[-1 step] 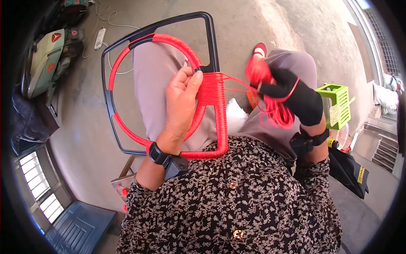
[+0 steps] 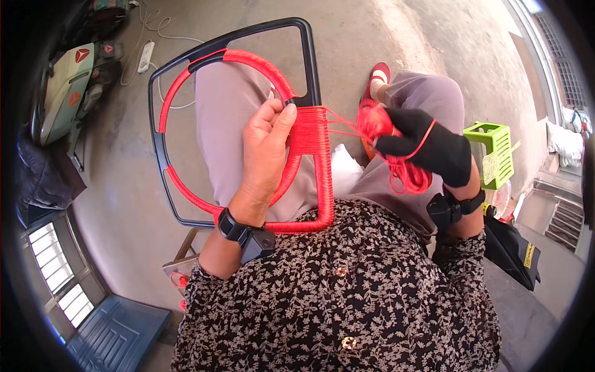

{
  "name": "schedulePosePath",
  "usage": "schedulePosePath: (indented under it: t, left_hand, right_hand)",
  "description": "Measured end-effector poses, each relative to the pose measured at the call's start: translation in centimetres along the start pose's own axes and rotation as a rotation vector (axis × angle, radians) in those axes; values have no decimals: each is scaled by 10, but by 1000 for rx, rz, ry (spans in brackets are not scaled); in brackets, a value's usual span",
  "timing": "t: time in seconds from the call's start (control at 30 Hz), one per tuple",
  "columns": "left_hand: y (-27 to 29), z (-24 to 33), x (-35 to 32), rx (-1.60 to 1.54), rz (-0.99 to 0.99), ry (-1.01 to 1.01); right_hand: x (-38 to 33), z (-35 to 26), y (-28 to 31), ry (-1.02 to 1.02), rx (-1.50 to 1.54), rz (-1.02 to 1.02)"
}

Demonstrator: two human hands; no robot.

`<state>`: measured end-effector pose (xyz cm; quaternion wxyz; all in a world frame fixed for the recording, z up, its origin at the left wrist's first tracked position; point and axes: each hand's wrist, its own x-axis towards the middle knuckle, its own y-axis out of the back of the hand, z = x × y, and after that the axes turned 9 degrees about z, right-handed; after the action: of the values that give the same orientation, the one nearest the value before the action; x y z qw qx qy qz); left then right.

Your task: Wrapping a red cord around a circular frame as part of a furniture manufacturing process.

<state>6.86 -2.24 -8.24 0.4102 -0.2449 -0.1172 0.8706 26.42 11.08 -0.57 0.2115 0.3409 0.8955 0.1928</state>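
A black rounded frame (image 2: 313, 68) with an inner ring lies across my lap, over the left thigh. Red cord winds tightly round its near-right bar, much of the ring and a broad panel (image 2: 312, 133) joining the two. My bare left hand (image 2: 266, 139) is closed on the frame beside that panel, thumb on top; its fingertips are partly hidden. Strands of cord (image 2: 342, 123) run from the panel's far-right corner to a bundle of red cord (image 2: 374, 122). My right hand (image 2: 427, 146), in a black glove, grips the bundle over the right thigh, with loops hanging below.
At the right stands a lime-green plastic stool (image 2: 496, 152), with a black bag (image 2: 511, 251) nearer me. A white power strip (image 2: 146, 57) with its cable lies on the floor at far left. A pale green scooter-like body (image 2: 68, 93) stands at the left edge.
My right hand and the cord bundle have shifted slightly toward me. The left hand and the frame stay where they were.
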Motion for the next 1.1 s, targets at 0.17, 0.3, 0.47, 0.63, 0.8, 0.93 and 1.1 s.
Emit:
schedulePosePath:
  t: [0.17,0.3,0.47,0.63,0.8,0.93,1.1]
  left_hand:
    - [5,-3,3,-3,-71,9]
    - [6,-4,5,-124,-21,112]
    - [8,0,6,-234,-40,187]
    - [11,4,5,-280,-73,190]
    - [11,8,6,-363,-94,196]
    - [10,7,5,-379,-108,159]
    - [11,6,7,-396,-105,171]
  right_hand:
    - [-21,48,28,-64,-156,30]
    - [-59,124,103,-212,515,322]
    - [-100,210,183,-158,996,994]
    - [-111,168,146,-138,1001,1059]
    - [-35,80,42,-182,593,350]
    - [27,43,-42,-39,602,-86]
    - [46,33,-69,-263,818,-283]
